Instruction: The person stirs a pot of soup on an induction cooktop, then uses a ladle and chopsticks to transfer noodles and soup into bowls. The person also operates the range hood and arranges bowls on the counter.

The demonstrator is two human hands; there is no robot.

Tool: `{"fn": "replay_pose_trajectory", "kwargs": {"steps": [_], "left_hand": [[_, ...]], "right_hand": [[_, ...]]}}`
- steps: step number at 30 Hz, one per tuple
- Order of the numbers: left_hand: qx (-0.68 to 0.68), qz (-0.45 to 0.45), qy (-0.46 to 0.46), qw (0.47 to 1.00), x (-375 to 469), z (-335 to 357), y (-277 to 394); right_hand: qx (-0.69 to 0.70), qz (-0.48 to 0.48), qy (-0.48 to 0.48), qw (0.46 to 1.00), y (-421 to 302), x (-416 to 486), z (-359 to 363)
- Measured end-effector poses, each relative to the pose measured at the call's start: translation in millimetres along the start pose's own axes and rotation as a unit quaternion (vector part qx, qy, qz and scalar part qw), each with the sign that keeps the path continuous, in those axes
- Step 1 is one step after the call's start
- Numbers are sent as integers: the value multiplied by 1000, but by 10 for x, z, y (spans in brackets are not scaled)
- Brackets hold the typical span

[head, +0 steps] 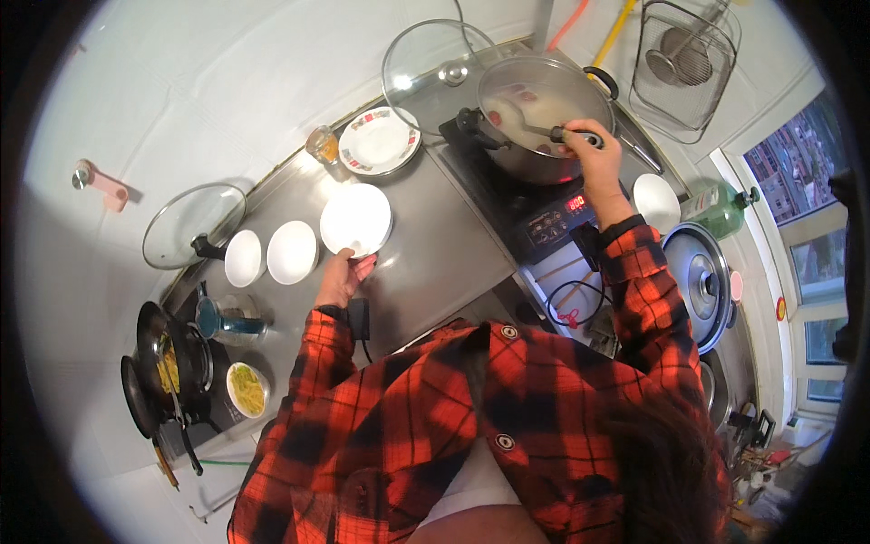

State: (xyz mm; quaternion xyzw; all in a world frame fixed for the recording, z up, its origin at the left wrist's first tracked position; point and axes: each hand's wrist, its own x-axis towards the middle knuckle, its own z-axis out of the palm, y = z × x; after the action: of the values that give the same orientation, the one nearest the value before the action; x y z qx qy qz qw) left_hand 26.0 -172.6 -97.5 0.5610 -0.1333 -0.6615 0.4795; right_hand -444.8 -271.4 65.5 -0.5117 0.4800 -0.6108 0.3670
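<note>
My right hand [593,156] grips the dark handle of a ladle [537,128], whose head dips into a large pot [598,102]. Pale, cloudy liquid with several reddish pieces fills the pot, which sits on a black induction cooker [537,211] with a lit red display. At the rim of a white bowl [357,217], my left hand [343,277] holds on with the thumb over the edge and the fingers outside. The bowl's inside looks bare white. Two more white bowls [292,251] stand in a row to its left on the steel counter.
A glass lid [435,88] leans behind the pot, beside a patterned plate [379,141] and a small glass [323,145]. At left are a glass pitcher [231,319], a bowl of yellow-green food [249,391] and a wok [153,333]. A lidded pot [693,272] stands right.
</note>
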Motion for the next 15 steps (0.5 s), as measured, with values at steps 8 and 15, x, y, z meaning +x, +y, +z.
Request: {"fn": "replay_pose_trajectory", "kwargs": {"steps": [8, 15], "left_hand": [[18, 4, -7, 1000, 8, 11, 8], [16, 2, -19, 1000, 97, -50, -14]], "right_hand": [[133, 102, 127, 978, -248, -16, -259], [133, 83, 129, 979, -369, -21, -421]]}}
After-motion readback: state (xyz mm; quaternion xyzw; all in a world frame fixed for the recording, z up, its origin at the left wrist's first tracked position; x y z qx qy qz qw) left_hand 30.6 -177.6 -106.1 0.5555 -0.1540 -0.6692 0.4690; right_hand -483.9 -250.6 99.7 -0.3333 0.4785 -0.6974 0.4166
